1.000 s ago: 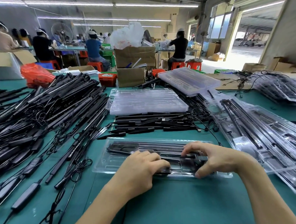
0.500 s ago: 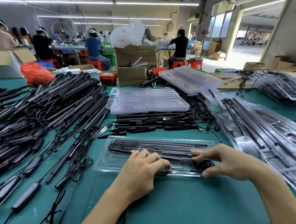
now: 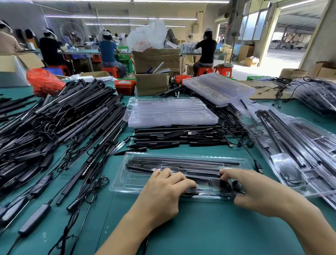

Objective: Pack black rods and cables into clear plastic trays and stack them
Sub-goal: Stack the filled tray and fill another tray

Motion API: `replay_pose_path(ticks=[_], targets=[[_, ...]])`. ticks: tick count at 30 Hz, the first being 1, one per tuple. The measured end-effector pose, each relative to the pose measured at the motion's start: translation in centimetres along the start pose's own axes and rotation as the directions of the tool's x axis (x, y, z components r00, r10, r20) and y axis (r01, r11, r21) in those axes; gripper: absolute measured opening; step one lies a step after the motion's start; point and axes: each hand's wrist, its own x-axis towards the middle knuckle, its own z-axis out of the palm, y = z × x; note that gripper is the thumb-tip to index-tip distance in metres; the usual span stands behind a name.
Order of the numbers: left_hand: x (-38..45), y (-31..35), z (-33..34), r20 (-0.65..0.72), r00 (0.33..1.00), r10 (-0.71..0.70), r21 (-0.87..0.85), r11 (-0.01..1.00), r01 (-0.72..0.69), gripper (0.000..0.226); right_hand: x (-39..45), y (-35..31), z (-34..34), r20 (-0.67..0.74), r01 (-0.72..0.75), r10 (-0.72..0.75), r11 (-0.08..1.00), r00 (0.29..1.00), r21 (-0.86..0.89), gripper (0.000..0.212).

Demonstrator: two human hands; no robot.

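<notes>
A clear plastic tray [image 3: 129, 180] lies on the green table in front of me, with black rods [image 3: 183, 163] set in its far channels. My left hand [image 3: 166, 192] rests on the tray's near middle, fingers curled over a black part in a channel. My right hand [image 3: 256, 191] pinches a coiled black cable [image 3: 231, 185] between thumb and fingers over the tray's right pocket. A heap of loose black rods and cables [image 3: 54, 127] covers the table's left. More rods [image 3: 174, 137] lie just behind the tray.
A stack of empty clear trays [image 3: 171, 113] sits behind the rods, another stack [image 3: 218, 88] farther back. Filled trays [image 3: 299, 151] spread along the right. Cardboard boxes [image 3: 153, 73] and a red bag [image 3: 44, 82] stand at the far edge. People work at tables behind.
My right hand slid rightward along the tray and now pinches the coiled cable at the right pocket. My left hand stayed on the tray's middle.
</notes>
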Motion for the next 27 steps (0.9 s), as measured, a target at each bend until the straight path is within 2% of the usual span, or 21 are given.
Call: replay_pose_path(ticks=[5,15,27], targets=[[-0.1,0.1,-0.3,0.02,1.0,-0.018,-0.037,0.999,0.019,0.039,-0.5,0.1,-0.2,-0.026,0.025,-0.024,1.0,0.999,0.019,0.048],[0.0,0.2,-0.4,0.033,0.999,-0.027,-0.061,0.998,0.029,0.035,0.4,0.2,-0.7,0.013,0.034,-0.033,0.993,0.999,-0.112,0.043],[0.0,0.3,-0.6,0.059,0.997,-0.052,-0.066,0.996,0.056,0.035,0.4,-1.9,-0.8,0.067,0.046,-0.03,0.968,0.997,-0.249,0.056]])
